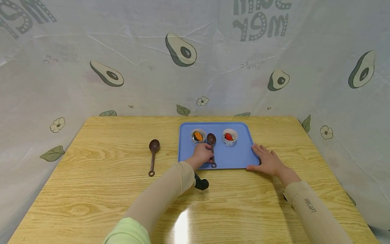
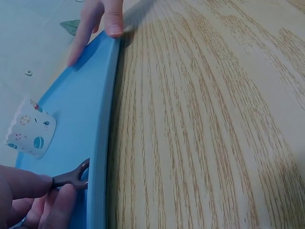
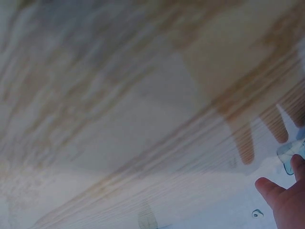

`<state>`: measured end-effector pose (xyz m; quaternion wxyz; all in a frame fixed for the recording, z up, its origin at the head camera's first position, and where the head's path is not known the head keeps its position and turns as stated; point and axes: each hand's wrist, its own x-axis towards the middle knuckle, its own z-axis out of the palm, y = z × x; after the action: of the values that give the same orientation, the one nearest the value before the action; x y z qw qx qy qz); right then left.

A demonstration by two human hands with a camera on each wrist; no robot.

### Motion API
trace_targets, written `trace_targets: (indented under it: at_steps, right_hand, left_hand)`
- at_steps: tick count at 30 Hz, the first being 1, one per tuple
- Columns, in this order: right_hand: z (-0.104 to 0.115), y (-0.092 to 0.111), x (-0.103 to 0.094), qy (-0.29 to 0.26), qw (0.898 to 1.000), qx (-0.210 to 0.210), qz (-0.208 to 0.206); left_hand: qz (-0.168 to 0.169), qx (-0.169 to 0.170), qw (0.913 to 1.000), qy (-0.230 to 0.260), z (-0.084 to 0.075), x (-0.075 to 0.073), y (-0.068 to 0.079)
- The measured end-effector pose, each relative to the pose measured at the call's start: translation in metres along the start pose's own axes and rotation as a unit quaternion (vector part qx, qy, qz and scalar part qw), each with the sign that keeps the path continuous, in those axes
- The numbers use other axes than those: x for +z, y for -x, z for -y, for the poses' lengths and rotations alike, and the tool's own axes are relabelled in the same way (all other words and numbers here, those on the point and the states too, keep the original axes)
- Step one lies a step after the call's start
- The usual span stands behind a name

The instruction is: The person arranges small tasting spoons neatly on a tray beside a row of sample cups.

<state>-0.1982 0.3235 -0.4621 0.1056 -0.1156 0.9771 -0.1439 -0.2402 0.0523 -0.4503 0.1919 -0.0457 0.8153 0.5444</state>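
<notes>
Thumb and fingers of my left hand (image 1: 202, 154) pinch the handle of a brown measuring spoon (image 1: 211, 139), which lies along the blue tray (image 1: 240, 159) with its bowl away from me. In the left wrist view the spoon's ring end (image 2: 78, 179) sticks out past the fingertips, close to the tray's rim. My right hand (image 1: 269, 162) rests at the tray's near right corner, fingers straight and spread along its edge. The spoon lies between a white paper cup (image 1: 196, 142) with an orange-topped piece and another paper cup (image 1: 229, 142) with a red piece.
A second brown measuring spoon (image 1: 153, 156) lies on the wooden table (image 1: 106, 162) left of the tray. A light cloth (image 1: 146, 84) printed with avocados hangs behind the table and along its sides. A black wrist-worn device (image 1: 201, 183) juts out below my left sleeve.
</notes>
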Motion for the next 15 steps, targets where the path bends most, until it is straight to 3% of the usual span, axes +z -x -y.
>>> trace_targets:
  at_steps: [8, 12, 13, 15]
  right_hand:
    - [-0.002, -0.001, 0.000, 0.007, 1.000, 0.000, 0.000]
    - [-0.001, -0.001, 0.000, 0.009, 1.000, -0.001, -0.001]
    - [-0.001, 0.000, 0.000, 0.009, 1.000, -0.001, -0.001]
    - [-0.001, 0.000, -0.001, 0.010, 1.000, -0.001, -0.001]
  left_hand:
    - [-0.022, 0.002, 0.9993, -0.031, -0.001, 0.003, -0.001]
    - [-0.022, -0.001, 0.9991, -0.037, 0.006, 0.005, -0.014]
    - [-0.022, 0.017, 0.9991, -0.033, 0.016, 0.007, -0.025]
    - [-0.016, 0.017, 0.9992, -0.032, 0.020, 0.007, -0.030]
